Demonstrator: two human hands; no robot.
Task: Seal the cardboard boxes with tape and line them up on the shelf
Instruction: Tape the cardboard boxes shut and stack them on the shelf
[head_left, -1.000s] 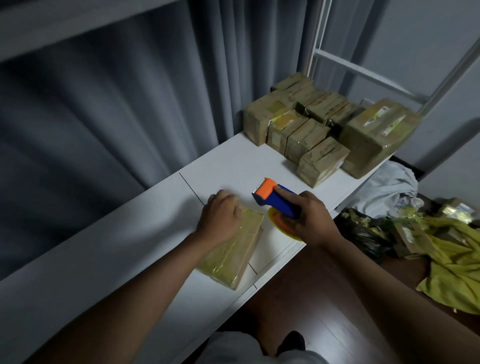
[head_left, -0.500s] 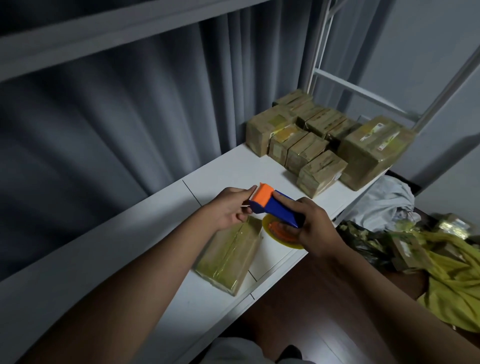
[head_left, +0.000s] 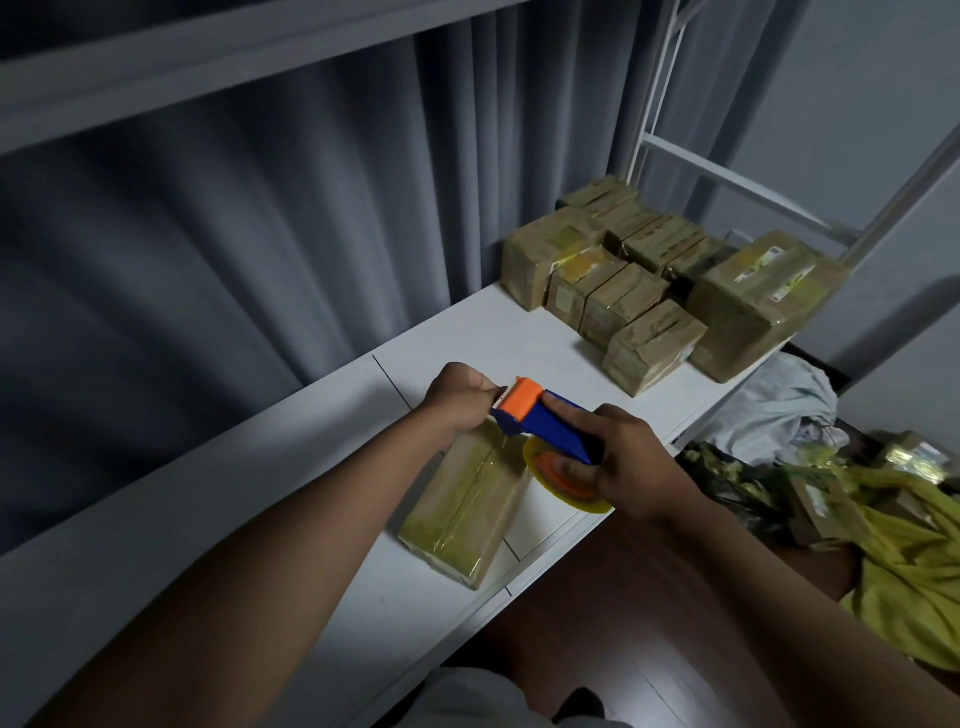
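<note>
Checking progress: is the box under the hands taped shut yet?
Shut: the box lies flat, flaps closed, glossy tape along its top seam.

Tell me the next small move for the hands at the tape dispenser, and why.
Probably draw a strip of tape out. The left hand pinches at the toothed orange end of the tape dispenser, which the right hand grips just above the box lying on the shelf.

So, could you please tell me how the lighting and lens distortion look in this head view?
Head view: dim, bluish light throughout; glare glints off the tape on the near box; the wide-angle lens bows the shelf edge and tilts the frame post; the yellow cloth at right looks smeared; the tape dispenser stays fairly sharp.
</note>
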